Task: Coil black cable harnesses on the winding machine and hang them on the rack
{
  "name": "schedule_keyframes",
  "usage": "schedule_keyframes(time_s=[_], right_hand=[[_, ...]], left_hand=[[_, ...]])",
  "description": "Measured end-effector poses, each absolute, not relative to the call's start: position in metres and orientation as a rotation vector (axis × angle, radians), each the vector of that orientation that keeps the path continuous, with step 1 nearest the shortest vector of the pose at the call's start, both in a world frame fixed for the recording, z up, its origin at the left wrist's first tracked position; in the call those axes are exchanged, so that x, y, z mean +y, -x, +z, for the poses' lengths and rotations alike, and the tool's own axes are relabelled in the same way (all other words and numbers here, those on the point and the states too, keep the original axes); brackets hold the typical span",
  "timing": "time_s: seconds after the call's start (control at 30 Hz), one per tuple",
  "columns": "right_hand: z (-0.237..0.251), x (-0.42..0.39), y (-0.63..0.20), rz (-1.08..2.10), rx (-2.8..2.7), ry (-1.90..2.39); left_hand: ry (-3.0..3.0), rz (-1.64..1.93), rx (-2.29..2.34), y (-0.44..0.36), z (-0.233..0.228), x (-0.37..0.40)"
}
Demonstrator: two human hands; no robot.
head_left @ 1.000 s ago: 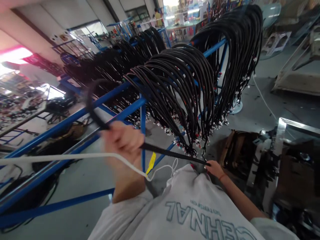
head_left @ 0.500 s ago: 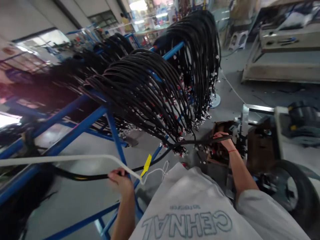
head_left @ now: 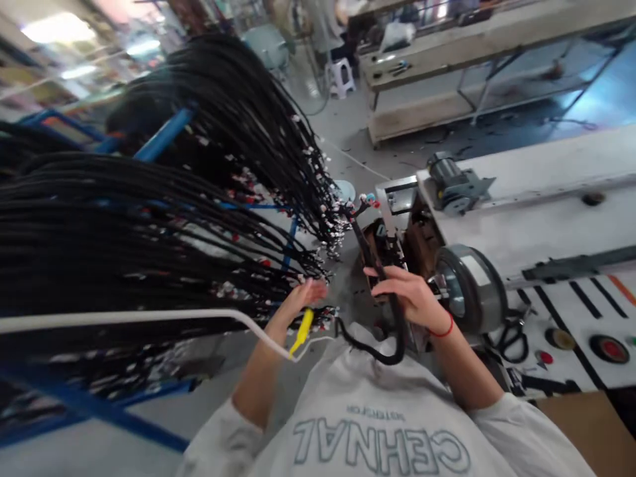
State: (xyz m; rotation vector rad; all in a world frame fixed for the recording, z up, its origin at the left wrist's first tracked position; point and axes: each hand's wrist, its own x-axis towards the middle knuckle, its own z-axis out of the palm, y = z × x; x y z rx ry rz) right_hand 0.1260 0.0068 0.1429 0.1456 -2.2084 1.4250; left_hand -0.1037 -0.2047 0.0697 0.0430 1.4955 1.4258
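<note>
A black wire harness (head_left: 399, 331) hangs in a loop in front of my shirt. My right hand (head_left: 407, 291) has its fingers around its thick sheathed part, thumb and fingers on either side. The harness's upper end, with small white, red and blue connectors (head_left: 368, 201), points up and away from me. My left hand (head_left: 305, 296) is slightly blurred, its fingers stretched out beside the connector ends of the hanging harnesses (head_left: 149, 218). Nothing shows in its palm. A white cord (head_left: 199, 313) with a yellow tag (head_left: 301, 331) crosses in front of my left forearm.
A blue rack (head_left: 163, 136) carries the hanging harnesses on my left. To the right stands a white workbench (head_left: 536, 165) with a motor (head_left: 450, 182), a dark wheel (head_left: 470, 288), scissors (head_left: 514, 338) and round buttons. A white stool (head_left: 340, 78) stands further back.
My view has swung right, bringing the workbench in. My left hand has let go of the harness and moved right. The harness, earlier stretched between both hands, now loops down from my right hand.
</note>
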Motion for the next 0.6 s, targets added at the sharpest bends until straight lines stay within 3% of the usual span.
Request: schedule_keyframes(time_s=[0.13,0.23,0.4,0.6], right_hand=[[0.126,-0.025,-0.143,1.306,-2.349,-0.165],[0.097,-0.04,-0.156,1.273,-2.438,0.154],[0.095,-0.027,-0.189,1.427,-2.046,0.68],[0.161,0.013,-0.171,1.799,-1.299,0.417]], left_hand=[[0.013,1.403,1.01,0.101,0.105,-0.044],[0.13,1.358,0.927,0.068,0.128,0.025],[-0.314,1.163,0.889,0.028,0.15,0.016],[-0.641,0.764,0.639,0.002,0.155,-0.031]])
